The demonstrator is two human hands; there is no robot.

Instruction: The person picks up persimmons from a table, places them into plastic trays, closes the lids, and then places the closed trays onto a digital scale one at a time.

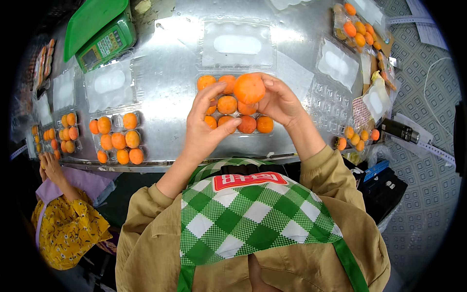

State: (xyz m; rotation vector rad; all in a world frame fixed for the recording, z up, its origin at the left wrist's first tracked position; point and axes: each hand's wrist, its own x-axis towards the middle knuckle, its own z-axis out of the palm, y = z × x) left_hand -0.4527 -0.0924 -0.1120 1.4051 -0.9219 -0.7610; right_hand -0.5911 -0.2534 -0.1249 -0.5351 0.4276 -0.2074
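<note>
My right hand (pixel 279 100) holds an orange persimmon (pixel 249 88) up over a clear plastic clamshell tray (pixel 255 134). Fingers apart, my left hand (pixel 206 116) hovers above the tray's left side, its thumb and fingertips near the fruit. Below lie rows of persimmons, one of them in the middle (pixel 227 105) and another at the front right (pixel 265 124). My hands and the held fruit hide part of the rows. The tray's lid (pixel 237 45) is folded back, flat on the metal table (pixel 164 91), with a white pad on it.
On the left sit another open tray of persimmons (pixel 118 141) and a green scale (pixel 105 42). A co-worker's hand (pixel 53 168) is at the far left. At right are an unfilled tray (pixel 330 106), fruit packs (pixel 359 33) and a black flask (pixel 399 130).
</note>
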